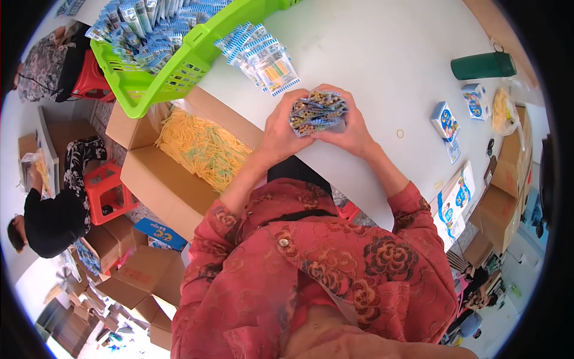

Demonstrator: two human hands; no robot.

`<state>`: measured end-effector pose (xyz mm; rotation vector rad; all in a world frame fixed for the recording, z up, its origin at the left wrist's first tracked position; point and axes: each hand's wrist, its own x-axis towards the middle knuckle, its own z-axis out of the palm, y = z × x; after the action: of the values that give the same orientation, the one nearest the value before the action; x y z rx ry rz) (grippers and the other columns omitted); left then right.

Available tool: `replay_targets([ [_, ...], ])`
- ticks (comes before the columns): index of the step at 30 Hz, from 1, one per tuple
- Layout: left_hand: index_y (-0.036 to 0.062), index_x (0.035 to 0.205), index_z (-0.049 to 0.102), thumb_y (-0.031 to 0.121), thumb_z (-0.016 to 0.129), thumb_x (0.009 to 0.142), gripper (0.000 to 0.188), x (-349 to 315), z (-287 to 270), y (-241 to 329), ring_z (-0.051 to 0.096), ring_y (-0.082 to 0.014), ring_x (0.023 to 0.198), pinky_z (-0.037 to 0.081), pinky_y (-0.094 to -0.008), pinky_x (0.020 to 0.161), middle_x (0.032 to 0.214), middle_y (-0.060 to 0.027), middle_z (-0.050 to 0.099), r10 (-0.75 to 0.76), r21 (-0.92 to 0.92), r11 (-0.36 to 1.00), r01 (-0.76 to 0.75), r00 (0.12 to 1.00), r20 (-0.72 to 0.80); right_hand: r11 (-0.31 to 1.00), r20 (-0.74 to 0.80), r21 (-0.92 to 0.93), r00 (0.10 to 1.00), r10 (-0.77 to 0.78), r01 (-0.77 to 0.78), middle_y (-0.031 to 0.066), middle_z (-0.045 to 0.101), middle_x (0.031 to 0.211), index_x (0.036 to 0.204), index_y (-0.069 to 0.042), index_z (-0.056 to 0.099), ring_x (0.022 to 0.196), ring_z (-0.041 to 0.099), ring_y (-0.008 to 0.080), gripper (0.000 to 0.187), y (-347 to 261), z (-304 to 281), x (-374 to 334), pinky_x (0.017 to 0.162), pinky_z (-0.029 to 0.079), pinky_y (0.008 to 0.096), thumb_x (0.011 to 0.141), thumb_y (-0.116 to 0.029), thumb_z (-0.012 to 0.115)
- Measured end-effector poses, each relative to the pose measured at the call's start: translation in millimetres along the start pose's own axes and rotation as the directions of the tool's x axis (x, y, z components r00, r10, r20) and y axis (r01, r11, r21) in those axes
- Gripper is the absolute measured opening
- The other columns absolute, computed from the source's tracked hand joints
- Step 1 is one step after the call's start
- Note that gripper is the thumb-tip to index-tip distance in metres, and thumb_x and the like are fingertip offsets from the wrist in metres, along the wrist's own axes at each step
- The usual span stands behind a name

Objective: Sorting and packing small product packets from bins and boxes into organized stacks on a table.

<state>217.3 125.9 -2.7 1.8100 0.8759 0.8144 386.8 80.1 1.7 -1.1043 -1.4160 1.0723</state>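
Note:
Between both palms I hold a thick stack of small packets [318,112], their edges turned up, with thin coloured stick ends showing. My left hand [280,127] wraps its left side and my right hand [354,128] closes round its right side. Just beyond the left hand, several flat clear packets [272,66] with blue-striped ends and coloured sticks inside lie fanned on the white table [371,54]. A green plastic basket [194,39] full of similar packets [143,27] stands at the far left.
Left of my arm, an open cardboard box [161,185] holds loose yellow and green sticks [200,146]. A thin ring [400,133], small printed boxes [445,121] and a green bottle [483,65] are on the table's right. Co-workers sit at left near red stools [107,185].

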Motion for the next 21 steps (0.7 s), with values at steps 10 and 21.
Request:
replay_targets([
  [10, 0.0085, 0.12, 0.042, 0.009, 0.082, 0.055, 0.076, 13.2, -21.8, -16.4, 0.054, -0.0308, 0.104, 0.046, -0.035, 0.086, 0.113, -0.012, 0.053, 0.087, 0.015, 0.996, -0.088, 0.995, 0.048, 0.989, 0.075, -0.096, 0.992, -0.103, 0.11, 0.0125, 0.044, 0.127, 0.125, -0.008, 0.039, 0.117, 0.046, 0.0251, 0.074, 15.4, -5.3, 15.2, 0.098, 0.038, 0.0345, 0.063, -0.006, 0.078],
  [21, 0.0087, 0.122, 0.039, 0.003, 0.076, 0.056, 0.075, 23.0, -16.0, -3.8, 0.054, -0.0315, 0.105, 0.045, -0.0359, 0.087, 0.112, -0.0136, 0.052, -0.024, -0.031, 0.999, 0.026, 0.999, 0.046, 0.995, 0.135, -0.07, 0.988, 0.075, -0.066, 0.009, 0.052, 0.116, 0.124, -0.008, 0.041, 0.111, 0.051, 0.0206, 0.072, 4.2, -13.9, 30.8, 0.095, 0.041, 0.0322, 0.062, -0.006, 0.077],
])
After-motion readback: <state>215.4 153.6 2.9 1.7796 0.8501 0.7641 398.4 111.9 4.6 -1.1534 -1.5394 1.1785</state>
